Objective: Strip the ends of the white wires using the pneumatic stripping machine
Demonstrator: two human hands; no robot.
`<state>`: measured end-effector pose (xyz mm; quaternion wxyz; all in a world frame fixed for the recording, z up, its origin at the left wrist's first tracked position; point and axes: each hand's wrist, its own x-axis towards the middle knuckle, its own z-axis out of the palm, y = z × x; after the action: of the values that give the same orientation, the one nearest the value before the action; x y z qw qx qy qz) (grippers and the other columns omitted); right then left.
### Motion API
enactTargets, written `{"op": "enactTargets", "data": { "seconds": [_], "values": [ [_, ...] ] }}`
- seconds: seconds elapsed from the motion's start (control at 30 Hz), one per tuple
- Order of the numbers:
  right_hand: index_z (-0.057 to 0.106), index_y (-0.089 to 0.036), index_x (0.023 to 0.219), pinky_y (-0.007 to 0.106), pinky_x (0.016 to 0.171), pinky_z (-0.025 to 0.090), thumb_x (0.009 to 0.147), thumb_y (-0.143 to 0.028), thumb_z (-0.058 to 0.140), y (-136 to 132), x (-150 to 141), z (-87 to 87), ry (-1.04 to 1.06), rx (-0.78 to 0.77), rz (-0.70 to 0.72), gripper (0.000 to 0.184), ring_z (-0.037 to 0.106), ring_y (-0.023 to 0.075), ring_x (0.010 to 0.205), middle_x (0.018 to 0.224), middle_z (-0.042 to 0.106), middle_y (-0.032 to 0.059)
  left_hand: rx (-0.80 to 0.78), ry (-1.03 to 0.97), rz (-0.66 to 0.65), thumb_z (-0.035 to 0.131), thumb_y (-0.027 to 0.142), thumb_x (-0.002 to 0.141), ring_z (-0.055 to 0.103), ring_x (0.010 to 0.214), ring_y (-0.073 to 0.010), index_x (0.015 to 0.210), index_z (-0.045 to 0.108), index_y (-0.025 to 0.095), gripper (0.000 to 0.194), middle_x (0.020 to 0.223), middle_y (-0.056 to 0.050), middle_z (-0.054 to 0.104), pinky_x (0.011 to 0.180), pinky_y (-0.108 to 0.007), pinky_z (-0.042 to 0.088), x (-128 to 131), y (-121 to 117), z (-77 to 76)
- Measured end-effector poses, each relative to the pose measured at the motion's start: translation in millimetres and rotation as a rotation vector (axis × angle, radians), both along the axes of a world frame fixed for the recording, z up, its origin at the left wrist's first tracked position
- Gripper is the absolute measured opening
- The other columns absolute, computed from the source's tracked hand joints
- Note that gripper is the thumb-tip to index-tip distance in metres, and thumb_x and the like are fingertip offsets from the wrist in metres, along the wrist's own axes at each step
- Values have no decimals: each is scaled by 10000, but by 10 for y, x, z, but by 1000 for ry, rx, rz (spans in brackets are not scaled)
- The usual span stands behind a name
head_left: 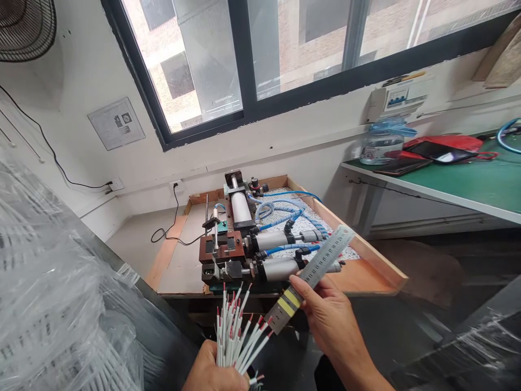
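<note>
In the lower middle of the head view, my left hand [217, 372] is closed round a bundle of white cables [236, 339]. Their upper ends fan out and show short red tips. My right hand [331, 320] grips a steel ruler [321, 263] between thumb and fingers. Two yellow bands cross the ruler near its lower end, which lies beside the red cable tips at the right of the bundle; whether they touch I cannot tell. Just beyond both hands stands a pneumatic machine [240, 239] with silver cylinders and blue air hoses [280, 209].
The machine sits on a wood-edged bench [382, 271]. Clear plastic wrap [61, 282] covers a stack on the left. At the right, a green table [480, 184] carries a plastic water jug [382, 142] and a red bag [459, 142]. A black power cord [177, 209] runs to the wall.
</note>
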<state>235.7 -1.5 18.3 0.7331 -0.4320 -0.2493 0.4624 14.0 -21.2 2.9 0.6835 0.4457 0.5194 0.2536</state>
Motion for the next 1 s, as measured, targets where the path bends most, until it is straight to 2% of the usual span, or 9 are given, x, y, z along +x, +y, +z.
{"op": "enactTargets", "data": {
  "seconds": [0.23, 0.43, 0.5, 0.57, 0.67, 0.73, 0.83, 0.9, 1.0],
  "values": [
    [600, -190, 725, 226, 465, 375, 616, -315, 683, 17, 11, -30, -21, -9, -18, 185, 463, 120, 533, 591, 532, -40, 32, -36, -32, 642, 71, 486, 420, 436, -103, 507, 559, 130, 104, 393, 45, 508, 493, -253, 294, 30, 0, 26],
    [587, -201, 804, 261, 573, 427, 619, -308, 683, -98, 47, -64, -40, 29, -83, 234, 523, 132, 583, 665, 602, -14, -25, -57, 49, 659, 82, 493, 445, 433, -110, 562, 538, 138, 150, 409, 33, 529, 479, -247, 296, 35, -27, 81],
    [594, -185, 758, 228, 485, 391, 603, -316, 692, -178, 6, -90, -75, -39, -35, 225, 478, 101, 508, 633, 585, -18, -59, -30, 73, 650, 76, 495, 450, 418, -114, 594, 516, 152, 183, 397, 36, 531, 462, -245, 295, 50, -38, 105],
    [599, -174, 754, 208, 399, 323, 591, -328, 697, -248, -67, -109, -113, -132, 98, 244, 422, 79, 438, 582, 564, -25, -80, 6, 66, 640, 78, 498, 432, 389, -106, 608, 505, 161, 193, 379, 45, 519, 440, -243, 288, 74, -43, 135],
    [604, -159, 814, 221, 383, 307, 592, -351, 688, -299, -180, -106, -168, -177, 281, 305, 445, 100, 438, 605, 601, 8, -61, 14, -15, 615, 104, 497, 395, 353, -91, 553, 531, 148, 110, 352, 47, 487, 405, -241, 262, 113, -32, 186],
    [603, -157, 824, 243, 431, 352, 588, -347, 690, -297, -225, -85, -204, -158, 299, 315, 499, 134, 506, 653, 624, 30, -10, 13, -101, 581, 117, 491, 381, 334, -89, 479, 546, 132, 40, 334, 36, 464, 381, -243, 235, 130, -16, 217],
    [604, -160, 796, 278, 554, 405, 583, -319, 698, -275, -248, -50, -234, -118, 279, 282, 532, 165, 600, 642, 611, 19, 49, 52, -172, 545, 119, 479, 373, 317, -88, 428, 555, 121, 52, 325, 29, 451, 362, -248, 220, 133, 3, 248],
    [598, -163, 771, 289, 617, 409, 591, -301, 695, -263, -260, -43, -232, -85, 272, 247, 529, 167, 631, 652, 596, 11, 44, 65, -163, 546, 121, 478, 373, 315, -87, 430, 558, 120, 49, 325, 32, 452, 363, -249, 237, 128, -2, 249],
    [549, -177, 703, 283, 615, 396, 616, -286, 674, -257, -317, -70, -179, -28, 228, 188, 496, 153, 629, 656, 553, -4, 40, 27, -96, 586, 158, 494, 373, 323, -84, 462, 542, 134, 60, 332, 45, 454, 367, -242, 265, 123, -39, 215]
  ]
}}
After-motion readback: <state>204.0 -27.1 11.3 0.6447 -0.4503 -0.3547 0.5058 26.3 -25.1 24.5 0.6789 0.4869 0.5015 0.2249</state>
